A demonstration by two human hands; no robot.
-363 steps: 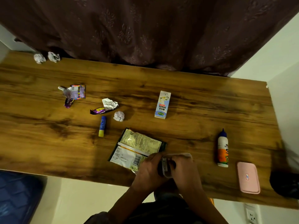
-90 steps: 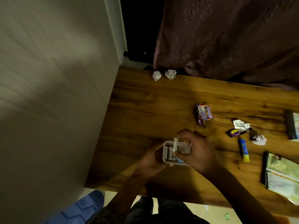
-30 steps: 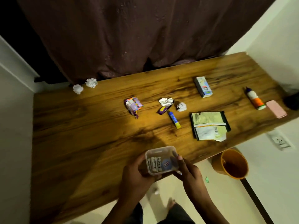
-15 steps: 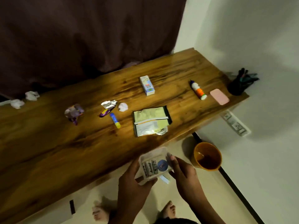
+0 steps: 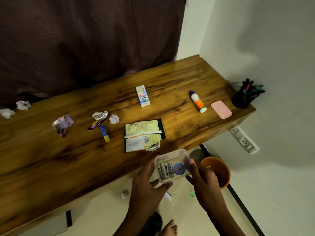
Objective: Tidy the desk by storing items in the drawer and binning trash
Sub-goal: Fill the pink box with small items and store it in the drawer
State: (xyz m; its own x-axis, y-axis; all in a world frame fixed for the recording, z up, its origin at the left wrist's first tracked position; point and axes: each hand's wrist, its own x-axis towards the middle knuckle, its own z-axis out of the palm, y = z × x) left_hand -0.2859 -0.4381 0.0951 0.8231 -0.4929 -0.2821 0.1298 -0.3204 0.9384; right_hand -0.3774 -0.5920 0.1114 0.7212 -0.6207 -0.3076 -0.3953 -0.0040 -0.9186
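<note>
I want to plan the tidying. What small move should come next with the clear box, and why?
Probably carry the clear plastic box toward the drawer: both the left hand and the right hand hold it off the desk, and it contains batteries, not trash.

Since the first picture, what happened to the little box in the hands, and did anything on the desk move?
The clear box of batteries has left the desk: both hands lifted it and now hold it in front of the near edge, above the floor beside the orange bin. The left hand grips one side, the right hand the other. The wrappers, glue stick, milk carton and glue bottle lie where they were.
</note>
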